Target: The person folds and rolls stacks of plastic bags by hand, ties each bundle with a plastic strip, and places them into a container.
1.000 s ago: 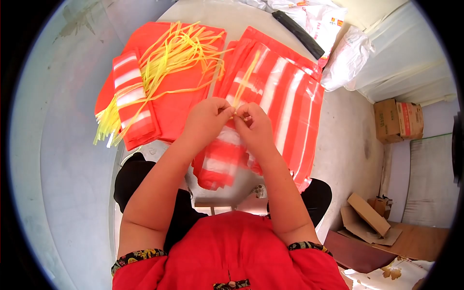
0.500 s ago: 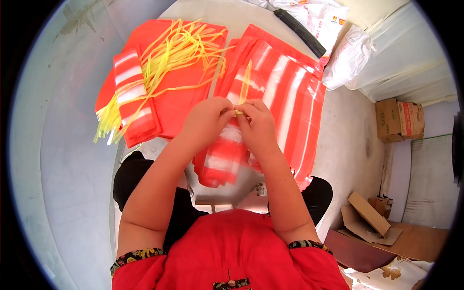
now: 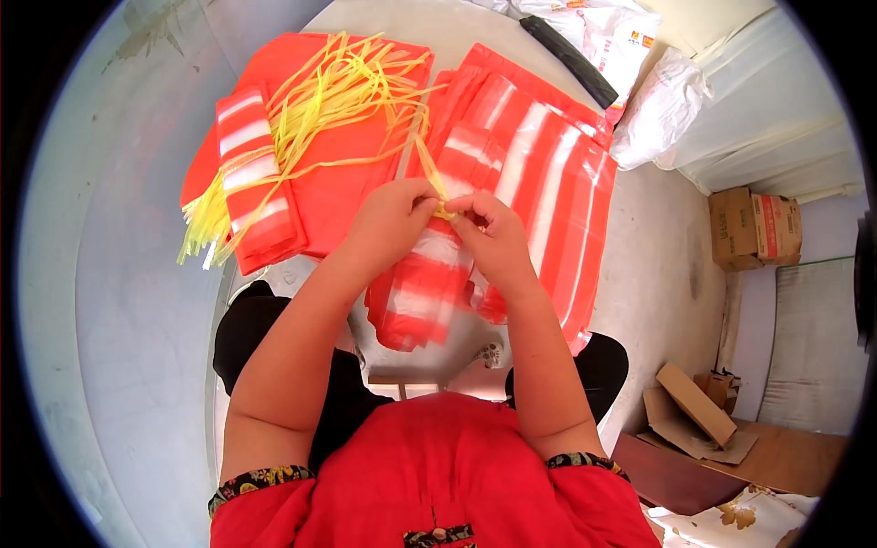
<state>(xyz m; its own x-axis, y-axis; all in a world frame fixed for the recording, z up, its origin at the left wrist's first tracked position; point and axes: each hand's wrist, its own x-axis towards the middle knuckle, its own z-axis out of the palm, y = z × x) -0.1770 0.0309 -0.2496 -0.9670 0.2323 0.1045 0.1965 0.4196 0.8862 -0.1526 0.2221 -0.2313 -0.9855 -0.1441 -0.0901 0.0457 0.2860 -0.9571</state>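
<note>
Pinched thumb-to-finger, our left hand [image 3: 393, 221] and right hand [image 3: 493, 236] hold the yellow strip [image 3: 433, 173] over the striped bundle [image 3: 422, 306], which lies partly on the wider stack [image 3: 554, 183]; if either pinch slackens, the strip may slip.

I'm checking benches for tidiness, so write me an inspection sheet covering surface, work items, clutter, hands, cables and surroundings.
Surface: pale tabletop, largely covered.
Job's things: red-and-white striped plastic bundle beneath the hands; striped plastic stack beside it; loose yellow strips heaped on red plastic.
Clutter: black roll and white printed bag toward the far side.
Hands: left hand and right hand pinch a yellow strip.
Cables: nothing seen.
Surroundings: cardboard box at right; cardboard pieces lower right.
</note>
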